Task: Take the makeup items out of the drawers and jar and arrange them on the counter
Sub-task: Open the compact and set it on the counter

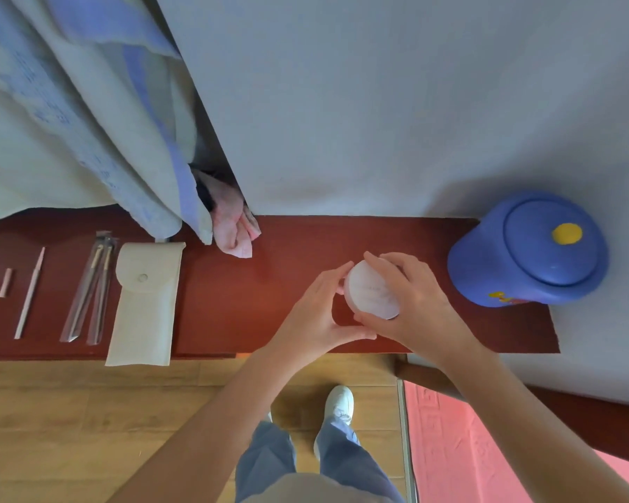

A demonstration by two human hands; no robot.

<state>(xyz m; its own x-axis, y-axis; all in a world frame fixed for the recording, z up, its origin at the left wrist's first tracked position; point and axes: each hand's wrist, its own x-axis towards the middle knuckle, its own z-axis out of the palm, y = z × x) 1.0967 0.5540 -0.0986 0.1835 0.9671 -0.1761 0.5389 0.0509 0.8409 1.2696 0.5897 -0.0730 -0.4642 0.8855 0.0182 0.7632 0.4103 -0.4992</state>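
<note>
A round pale-pink compact point(372, 290) is held above the dark red counter point(255, 295), with faint writing on its lid. My right hand point(413, 299) wraps over it from the right. My left hand point(318, 314) touches its left edge with the fingertips, thumb underneath. A blue jar point(527, 255) with a lid and yellow knob stands at the counter's right end, lid on. Laid out on the left are a beige pouch point(144, 303), brushes in clear sleeves point(89, 292), a thin pink pencil point(30, 292) and a small pink tube point(5, 282).
A grey-blue curtain point(88, 121) hangs over the counter's back left, with a pink cloth point(233, 223) below it. A grey wall point(378, 103) stands behind. Wooden floor point(88, 430) and a pink mat point(469, 448) lie below the counter's front edge. The beige pouch overhangs that edge.
</note>
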